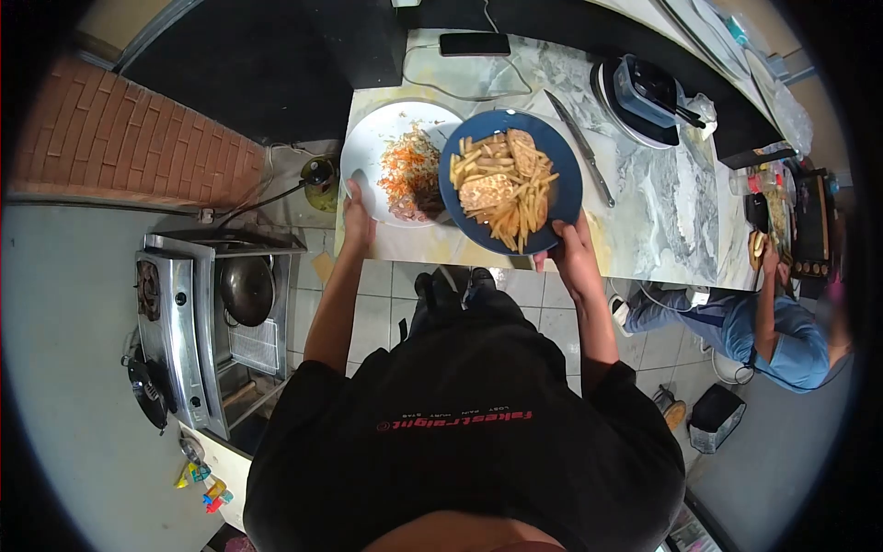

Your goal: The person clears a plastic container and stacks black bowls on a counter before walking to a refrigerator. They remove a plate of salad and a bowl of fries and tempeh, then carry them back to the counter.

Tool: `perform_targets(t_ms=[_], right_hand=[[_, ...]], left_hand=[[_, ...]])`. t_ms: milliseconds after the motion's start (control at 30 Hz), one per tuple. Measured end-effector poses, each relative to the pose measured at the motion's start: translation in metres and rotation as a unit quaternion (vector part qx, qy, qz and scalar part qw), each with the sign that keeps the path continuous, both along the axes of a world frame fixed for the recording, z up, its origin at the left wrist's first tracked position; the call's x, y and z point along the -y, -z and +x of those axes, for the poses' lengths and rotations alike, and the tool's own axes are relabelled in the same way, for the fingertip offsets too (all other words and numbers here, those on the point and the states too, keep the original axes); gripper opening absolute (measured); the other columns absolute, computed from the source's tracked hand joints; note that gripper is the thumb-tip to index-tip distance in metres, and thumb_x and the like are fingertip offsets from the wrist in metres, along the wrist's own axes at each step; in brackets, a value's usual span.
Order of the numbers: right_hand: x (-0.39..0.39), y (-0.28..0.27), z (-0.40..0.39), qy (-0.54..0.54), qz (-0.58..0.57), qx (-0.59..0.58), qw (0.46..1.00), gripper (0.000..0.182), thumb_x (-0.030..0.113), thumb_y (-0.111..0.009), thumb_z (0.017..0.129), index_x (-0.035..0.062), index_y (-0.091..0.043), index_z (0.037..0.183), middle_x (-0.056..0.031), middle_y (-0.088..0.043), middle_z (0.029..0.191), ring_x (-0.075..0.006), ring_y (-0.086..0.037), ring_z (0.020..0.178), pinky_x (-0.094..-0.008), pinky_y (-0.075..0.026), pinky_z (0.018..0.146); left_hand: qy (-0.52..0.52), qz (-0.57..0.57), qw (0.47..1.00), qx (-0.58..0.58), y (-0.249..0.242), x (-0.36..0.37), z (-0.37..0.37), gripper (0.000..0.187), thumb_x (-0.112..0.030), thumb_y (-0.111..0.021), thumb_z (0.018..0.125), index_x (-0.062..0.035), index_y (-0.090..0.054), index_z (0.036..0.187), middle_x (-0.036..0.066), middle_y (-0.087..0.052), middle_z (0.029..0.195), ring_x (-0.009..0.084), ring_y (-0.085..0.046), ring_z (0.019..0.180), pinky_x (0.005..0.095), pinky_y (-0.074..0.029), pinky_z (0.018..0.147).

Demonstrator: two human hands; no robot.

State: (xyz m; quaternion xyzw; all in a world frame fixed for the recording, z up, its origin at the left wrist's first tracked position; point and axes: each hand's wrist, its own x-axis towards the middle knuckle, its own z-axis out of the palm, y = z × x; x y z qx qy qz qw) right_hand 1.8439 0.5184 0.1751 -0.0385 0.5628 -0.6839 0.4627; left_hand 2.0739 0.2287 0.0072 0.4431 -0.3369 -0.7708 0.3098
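Observation:
My left hand (358,217) grips the near left rim of a white plate (366,138), thumb on top. Shredded vegetables (411,170), orange and pale, lie on that plate with pinkish bits at the near side. In my right hand (574,247) is a dark blue plate (563,156), held by its near right rim. French fries (524,216) and browned slabs of food (487,192) are on it. The blue plate overlaps the right edge of the white one. Fingers under both plates are mostly hidden.
A knife (589,152) lies right of the blue plate on the marble-patterned counter (653,212). Behind are a phone (474,44) with a cable and stacked containers (644,97). A gas stove (166,322) stands left. Another person (777,336) works at the far right.

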Motion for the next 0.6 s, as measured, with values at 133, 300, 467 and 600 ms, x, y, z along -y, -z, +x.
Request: perform_targets(t_ms=[133, 300, 467, 600], right_hand=[[0.015, 0.004, -0.002, -0.018, -0.035, 0.031, 0.999, 0.034, 0.010, -0.040, 0.093, 0.0060, -0.036, 0.127, -0.0123, -0.056, 0.093, -0.0217, -0.059, 0.059, -0.0345, -0.050, 0.047], [0.027, 0.004, -0.002, -0.066, -0.056, 0.065, 0.994, 0.043, 0.010, -0.040, 0.093, 0.0081, -0.030, 0.135, -0.0131, -0.055, 0.098, -0.0225, -0.060, 0.060, -0.0348, -0.051, 0.048], [0.034, 0.002, -0.002, -0.119, -0.066, 0.084, 0.987, 0.052, 0.010, -0.039, 0.093, 0.0090, -0.021, 0.141, -0.0153, -0.052, 0.104, -0.0231, -0.060, 0.061, -0.0353, -0.053, 0.050], [0.036, 0.000, -0.004, -0.161, -0.073, 0.101, 0.979, 0.056, 0.009, -0.038, 0.093, 0.0110, -0.017, 0.144, -0.0164, -0.052, 0.102, -0.0228, -0.060, 0.061, -0.0357, -0.053, 0.050]], left_hand=[[0.018, -0.026, 0.996, 0.085, 0.005, 0.011, 0.002, 0.072, -0.056, -0.051, 0.091, 0.0047, -0.044, 0.128, 0.013, -0.056, 0.120, 0.0229, -0.059, 0.105, 0.0357, -0.049, 0.090], [0.002, -0.023, 0.984, 0.176, 0.017, 0.008, 0.012, 0.066, -0.053, -0.052, 0.093, 0.0044, -0.046, 0.126, 0.012, -0.060, 0.112, 0.0206, -0.060, 0.098, 0.0341, -0.051, 0.085], [0.028, -0.023, 0.974, 0.224, 0.017, 0.006, 0.016, 0.064, -0.054, -0.051, 0.093, 0.0017, -0.050, 0.125, 0.010, -0.061, 0.109, 0.0189, -0.061, 0.093, 0.0331, -0.052, 0.080], [0.073, -0.070, 0.958, 0.268, 0.030, 0.007, 0.029, 0.062, -0.055, -0.049, 0.094, -0.0005, -0.052, 0.123, 0.010, -0.062, 0.108, 0.0177, -0.063, 0.091, 0.0339, -0.054, 0.073]])
